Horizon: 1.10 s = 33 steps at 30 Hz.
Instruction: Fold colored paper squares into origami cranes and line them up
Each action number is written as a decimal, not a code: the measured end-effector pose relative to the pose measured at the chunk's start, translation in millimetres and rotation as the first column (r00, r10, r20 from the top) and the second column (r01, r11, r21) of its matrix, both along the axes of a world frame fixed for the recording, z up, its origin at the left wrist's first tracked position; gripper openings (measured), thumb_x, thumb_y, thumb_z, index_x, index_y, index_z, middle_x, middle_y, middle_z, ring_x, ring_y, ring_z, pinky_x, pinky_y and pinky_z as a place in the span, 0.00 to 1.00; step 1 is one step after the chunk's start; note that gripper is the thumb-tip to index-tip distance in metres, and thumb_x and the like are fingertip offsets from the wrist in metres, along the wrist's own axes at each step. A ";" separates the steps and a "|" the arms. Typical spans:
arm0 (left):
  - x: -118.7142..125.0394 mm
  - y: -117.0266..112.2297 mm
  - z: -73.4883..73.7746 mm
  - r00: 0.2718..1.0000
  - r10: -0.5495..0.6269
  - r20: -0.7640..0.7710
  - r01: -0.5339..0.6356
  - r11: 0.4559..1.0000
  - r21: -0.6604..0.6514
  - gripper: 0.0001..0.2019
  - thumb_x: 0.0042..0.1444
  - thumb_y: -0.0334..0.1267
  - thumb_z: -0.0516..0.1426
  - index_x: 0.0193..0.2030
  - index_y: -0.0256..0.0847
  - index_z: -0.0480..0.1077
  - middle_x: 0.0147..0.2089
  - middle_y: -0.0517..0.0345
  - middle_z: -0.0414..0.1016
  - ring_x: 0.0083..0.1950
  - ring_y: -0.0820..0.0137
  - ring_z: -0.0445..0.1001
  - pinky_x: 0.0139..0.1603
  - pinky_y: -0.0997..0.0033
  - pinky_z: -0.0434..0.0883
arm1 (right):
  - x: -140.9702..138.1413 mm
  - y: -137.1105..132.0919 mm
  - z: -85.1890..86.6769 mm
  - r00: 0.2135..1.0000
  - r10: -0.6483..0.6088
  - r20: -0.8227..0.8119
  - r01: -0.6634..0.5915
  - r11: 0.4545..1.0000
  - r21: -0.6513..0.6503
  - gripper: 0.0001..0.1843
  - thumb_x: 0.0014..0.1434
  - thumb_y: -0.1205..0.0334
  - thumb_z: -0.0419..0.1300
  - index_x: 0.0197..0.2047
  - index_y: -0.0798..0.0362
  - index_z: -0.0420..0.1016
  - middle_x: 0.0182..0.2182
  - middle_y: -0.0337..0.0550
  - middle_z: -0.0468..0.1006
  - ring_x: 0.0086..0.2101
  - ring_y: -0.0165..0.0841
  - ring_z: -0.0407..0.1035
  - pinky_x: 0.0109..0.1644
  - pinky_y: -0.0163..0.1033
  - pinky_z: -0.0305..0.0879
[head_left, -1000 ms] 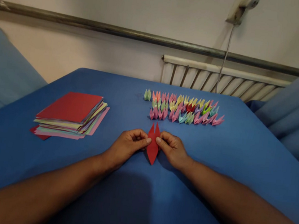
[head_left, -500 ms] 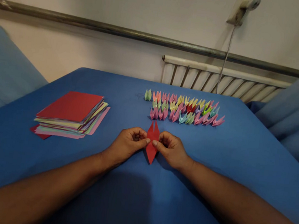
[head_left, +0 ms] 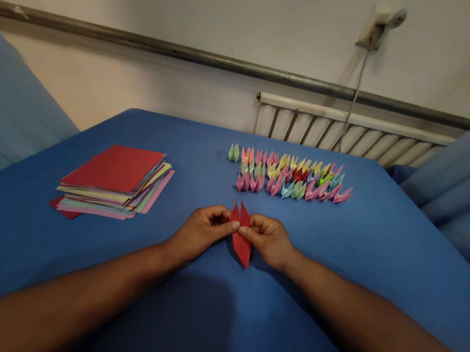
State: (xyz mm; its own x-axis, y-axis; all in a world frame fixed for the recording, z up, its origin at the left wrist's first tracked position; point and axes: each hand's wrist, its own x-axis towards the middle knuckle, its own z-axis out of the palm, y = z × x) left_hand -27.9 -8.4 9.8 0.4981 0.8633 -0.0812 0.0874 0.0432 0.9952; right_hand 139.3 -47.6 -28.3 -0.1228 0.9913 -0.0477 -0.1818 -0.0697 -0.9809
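Note:
Between my two hands is a red piece of folded origami paper [head_left: 243,249], held just over the blue table. Two narrow points stick up at its far end and one wider point aims back at me. My left hand [head_left: 210,225] pinches its left edge between thumb and fingers. On the opposite edge my right hand [head_left: 267,237] has the same kind of pinch, and the two thumb tips nearly meet on the paper. Beyond my hands stand rows of small folded paper cranes [head_left: 275,186] in pink, yellow, green, red and blue.
A stack of coloured paper squares [head_left: 113,169], red on top, lies at the left of the blue table [head_left: 197,137]. One red sheet [head_left: 68,212] pokes out beneath it. Light blue curtains [head_left: 5,96] hang on both sides. Behind are a wall rail [head_left: 169,48] and a radiator [head_left: 312,106].
The red folded paper has tilted, its near point swinging slightly right and its two far points spreading apart. Both hands keep their pinch, with the thumbs closer together. The view has shifted slightly.

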 end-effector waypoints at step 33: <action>-4.0 3.8 8.9 0.991 0.113 0.076 -0.111 0.993 -0.033 0.12 0.48 0.43 0.66 0.27 0.38 0.71 0.27 0.61 0.73 0.28 0.75 0.68 0.32 0.75 0.67 | 7.4 -5.8 13.8 0.975 0.221 -0.007 -0.221 0.973 -0.059 0.24 0.45 0.43 0.70 0.25 0.54 0.67 0.19 0.31 0.68 0.20 0.23 0.58 0.25 0.31 0.55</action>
